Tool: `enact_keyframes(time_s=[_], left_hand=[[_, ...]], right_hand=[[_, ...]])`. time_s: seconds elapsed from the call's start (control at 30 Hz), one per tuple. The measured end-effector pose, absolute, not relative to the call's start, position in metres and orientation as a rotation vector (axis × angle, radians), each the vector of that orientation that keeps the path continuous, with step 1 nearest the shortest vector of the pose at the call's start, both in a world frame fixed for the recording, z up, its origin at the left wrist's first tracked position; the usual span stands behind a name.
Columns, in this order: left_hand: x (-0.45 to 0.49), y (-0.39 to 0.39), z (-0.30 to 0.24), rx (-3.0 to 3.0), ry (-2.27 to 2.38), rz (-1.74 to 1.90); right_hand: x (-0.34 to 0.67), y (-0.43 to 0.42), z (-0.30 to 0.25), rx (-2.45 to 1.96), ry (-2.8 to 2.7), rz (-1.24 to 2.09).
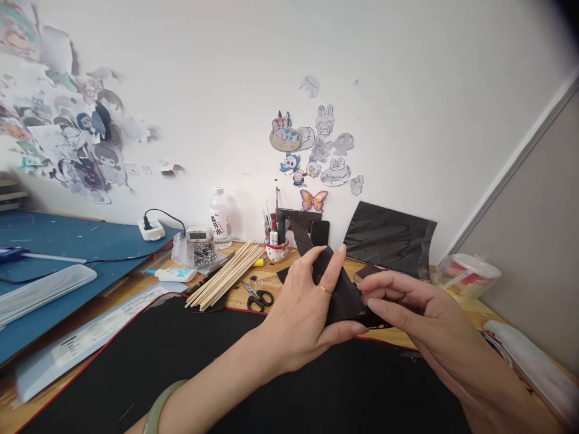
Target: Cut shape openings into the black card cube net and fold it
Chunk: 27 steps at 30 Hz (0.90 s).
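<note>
My left hand (305,307) wraps its fingers and thumb around a folded piece of black paper (340,296), held just above the black desk mat (190,355). A gold ring sits on one finger and a pale green bangle on the wrist. My right hand (414,313) meets the same black paper from the right, its fingertips pinching the paper's lower right edge. Much of the paper is hidden behind my left fingers.
Wooden sticks (226,274), scissors (259,297), a glue bottle (174,275), a pen cup (276,248) and a water bottle (221,218) lie behind. A black sheet (389,238) leans on the wall. A plastic tub (468,274) stands right, a blue cutting mat (67,241) left.
</note>
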<state>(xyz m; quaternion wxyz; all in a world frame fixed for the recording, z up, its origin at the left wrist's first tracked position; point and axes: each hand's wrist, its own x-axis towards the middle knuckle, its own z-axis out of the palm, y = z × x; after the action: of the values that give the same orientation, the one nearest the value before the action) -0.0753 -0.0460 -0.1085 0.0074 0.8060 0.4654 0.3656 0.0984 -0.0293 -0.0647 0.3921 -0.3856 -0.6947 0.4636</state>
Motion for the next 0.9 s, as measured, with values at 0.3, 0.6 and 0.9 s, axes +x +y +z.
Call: enact_keyframes(time_s=[0.3, 0.6, 0.9], left_hand=[[-0.075, -0.047, -0.106, 2.459, 1.476, 1.130], [-0.075, -0.044, -0.109, 2.106, 1.338, 1.271], [-0.100, -0.009, -0.120, 1.253, 1.342, 1.935]], right_hand=[[0.097, -0.029, -0.066, -0.991, -1.736, 1.068], [0.097, -0.029, -0.063, -0.863, -1.610, 1.059], [0.127, -0.013, -0.057, -0.914, -1.594, 0.847]])
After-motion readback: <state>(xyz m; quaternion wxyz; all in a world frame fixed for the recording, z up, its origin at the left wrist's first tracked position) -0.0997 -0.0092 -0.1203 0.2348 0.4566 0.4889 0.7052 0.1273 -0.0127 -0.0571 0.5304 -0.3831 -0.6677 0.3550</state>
